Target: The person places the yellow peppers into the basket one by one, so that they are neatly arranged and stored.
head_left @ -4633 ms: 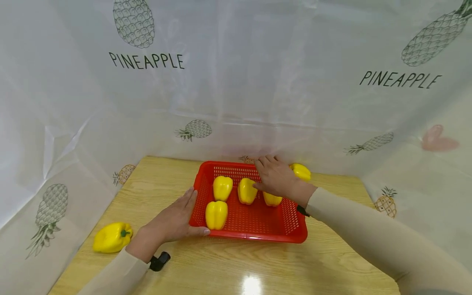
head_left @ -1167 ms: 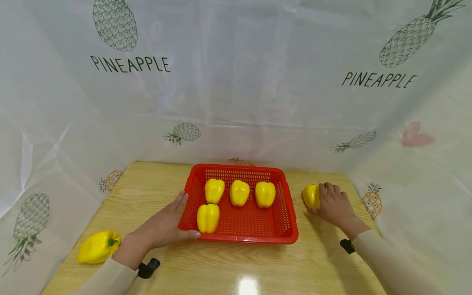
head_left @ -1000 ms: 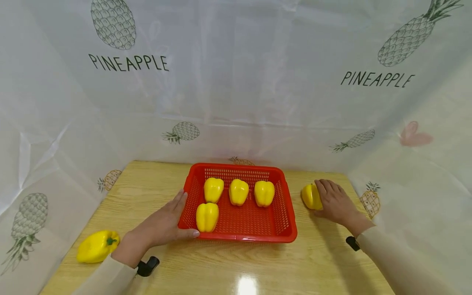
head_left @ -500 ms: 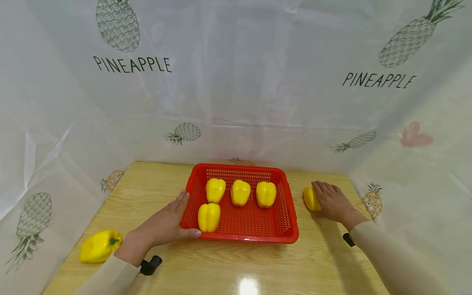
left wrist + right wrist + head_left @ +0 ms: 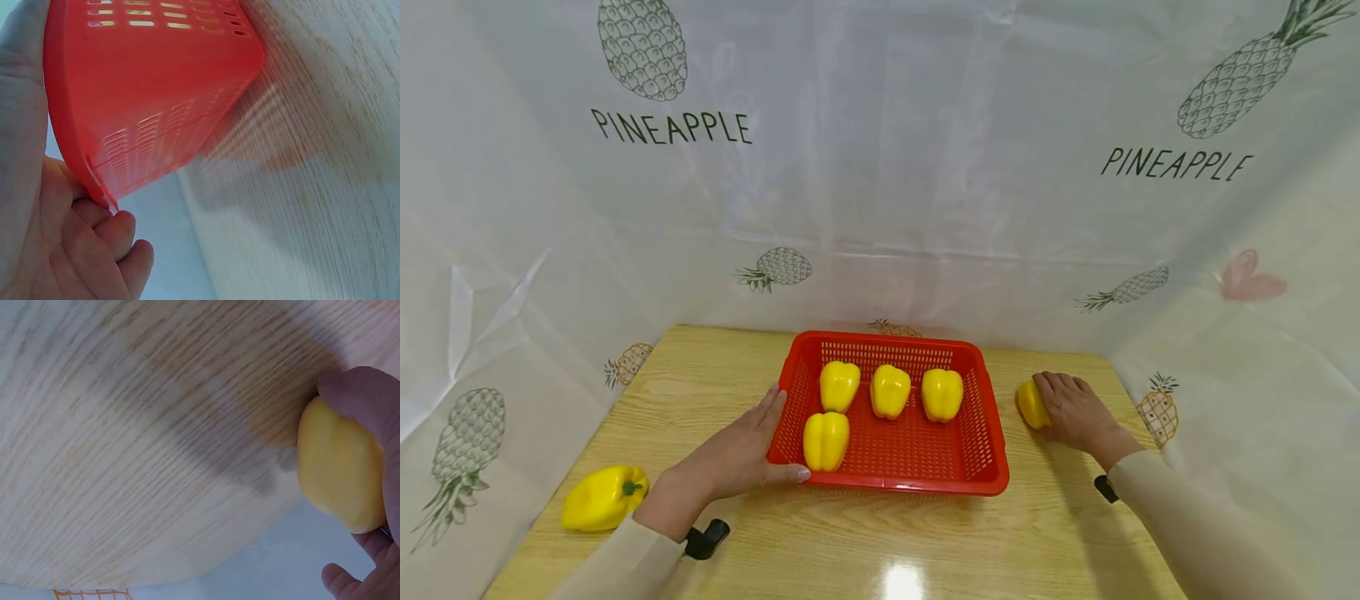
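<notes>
My right hand [image 5: 1078, 415] grips a yellow bell pepper [image 5: 1032, 406] on the table, right of the red basket [image 5: 917, 483]. In the right wrist view, the thumb lies along one side of that bell pepper [image 5: 340, 465], with fingertips at its other end. My left hand [image 5: 737, 454] holds the basket's left end, thumb on the front rim. The left wrist view has the left hand's fingers [image 5: 115, 234] curled at the rim of the basket [image 5: 144, 69]. Inside the basket stand several yellow bell peppers [image 5: 890, 392], mostly in a back row, with one bell pepper [image 5: 826, 442] at front left.
Another yellow bell pepper [image 5: 602, 498], with a green stem, lies on the wooden table [image 5: 865, 550] left of my left forearm. A white pineapple-print sheet [image 5: 917, 167] hangs behind the table and along both sides. Each wrist carries a black strap-on device [image 5: 706, 540].
Since the oldest frame, my right hand has gone from over the basket to the loose bell pepper, which now sits farther forward. Lately that pepper has turned slightly under the hand. My left hand stays put.
</notes>
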`<state>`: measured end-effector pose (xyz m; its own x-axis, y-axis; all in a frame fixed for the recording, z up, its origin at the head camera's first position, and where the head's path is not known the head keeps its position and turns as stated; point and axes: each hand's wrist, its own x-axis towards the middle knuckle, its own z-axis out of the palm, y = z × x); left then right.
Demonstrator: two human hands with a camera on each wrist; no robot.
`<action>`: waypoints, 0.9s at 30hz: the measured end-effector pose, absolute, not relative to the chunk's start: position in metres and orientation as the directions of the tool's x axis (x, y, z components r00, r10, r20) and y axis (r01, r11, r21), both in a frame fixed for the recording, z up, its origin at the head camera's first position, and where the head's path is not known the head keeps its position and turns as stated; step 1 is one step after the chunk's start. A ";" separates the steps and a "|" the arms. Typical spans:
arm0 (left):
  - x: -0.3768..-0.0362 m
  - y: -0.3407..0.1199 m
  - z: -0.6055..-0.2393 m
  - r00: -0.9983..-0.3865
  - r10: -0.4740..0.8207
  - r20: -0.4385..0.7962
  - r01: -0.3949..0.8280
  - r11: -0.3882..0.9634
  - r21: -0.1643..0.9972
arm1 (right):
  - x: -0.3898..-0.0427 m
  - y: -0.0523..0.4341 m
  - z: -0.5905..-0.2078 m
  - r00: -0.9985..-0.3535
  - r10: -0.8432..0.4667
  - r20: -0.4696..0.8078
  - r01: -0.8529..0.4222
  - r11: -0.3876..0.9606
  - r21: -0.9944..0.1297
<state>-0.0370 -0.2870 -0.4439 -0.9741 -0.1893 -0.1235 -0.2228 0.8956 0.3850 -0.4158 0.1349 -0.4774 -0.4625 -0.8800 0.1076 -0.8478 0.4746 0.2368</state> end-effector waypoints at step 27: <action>-0.035 -0.285 -0.440 -0.981 -0.166 -0.102 -0.192 0.912 0.362 | -0.411 0.136 -0.469 -0.344 -0.828 0.442 -0.872 0.457 0.177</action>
<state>-0.0348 -0.2847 -0.4403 -0.9809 -0.1659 -0.1018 -0.1918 0.9121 0.3624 -0.4109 0.1356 -0.4692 -0.3442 -0.8282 0.4422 -0.8718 0.4568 0.1768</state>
